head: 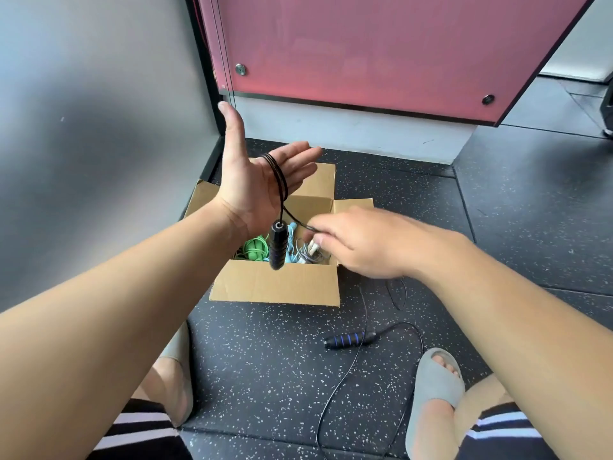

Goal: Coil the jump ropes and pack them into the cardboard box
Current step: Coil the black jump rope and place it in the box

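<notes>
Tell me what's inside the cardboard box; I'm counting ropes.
A green rope, light blue rope and grey rope show; the hanging black handle and right hand hide the rest.

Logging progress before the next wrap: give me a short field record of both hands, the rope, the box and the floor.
left hand: open, palm up, black cord looped round it
hanging handle: dangles from the loops, over the box
right hand: fingers pinch the black cord
cardboard box: flaps open; green rope and pale blue rope inside
floor handle: lies on the mat, cord trailing uncoiled
</notes>
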